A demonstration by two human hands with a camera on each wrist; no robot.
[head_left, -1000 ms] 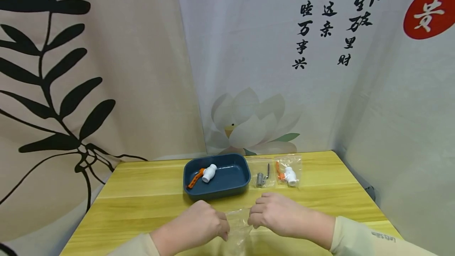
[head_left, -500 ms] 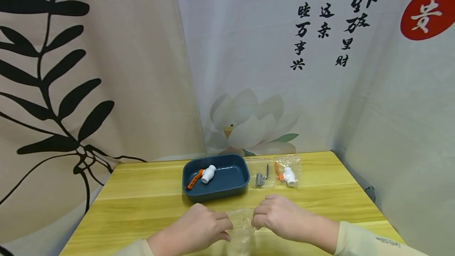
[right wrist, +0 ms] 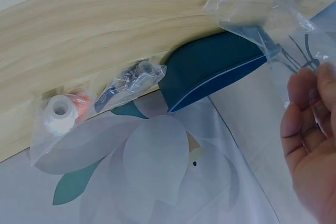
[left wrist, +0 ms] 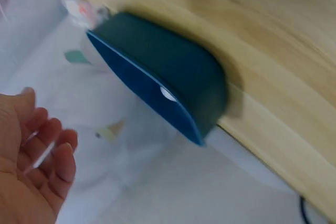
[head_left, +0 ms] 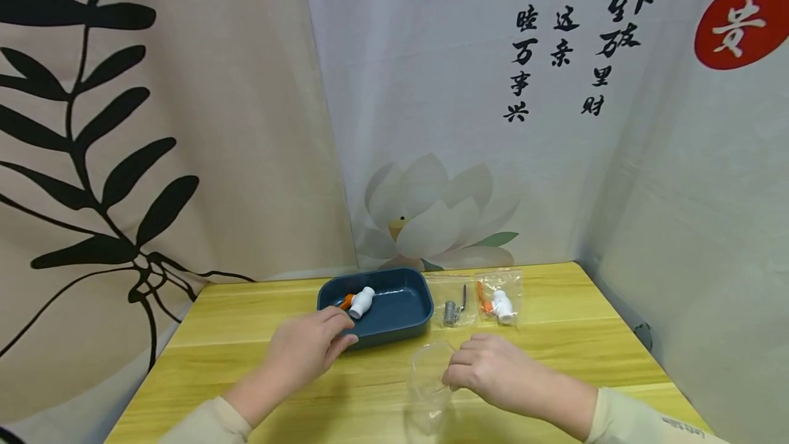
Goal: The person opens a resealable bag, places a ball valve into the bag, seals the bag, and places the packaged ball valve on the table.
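Note:
My right hand pinches the edge of a clear plastic bag, which hangs with its mouth spread and nothing visible in it. In the right wrist view the bag trails from the thumb and fingertips. My left hand hovers at the front left edge of a dark blue tray, its fingers loosely bent and holding nothing. Inside the tray lies a white plastic valve with an orange handle, partly hidden by the left hand. The left wrist view shows only a bit of white valve.
Right of the tray lie two clear bags on the wooden table. One holds a grey metal cylinder and a dark bent piece; the other holds a white valve with an orange handle. A printed curtain hangs behind.
My left hand has let go of the bag and moved up and left to the tray. The right hand still holds the bag, whose mouth now spreads wider.

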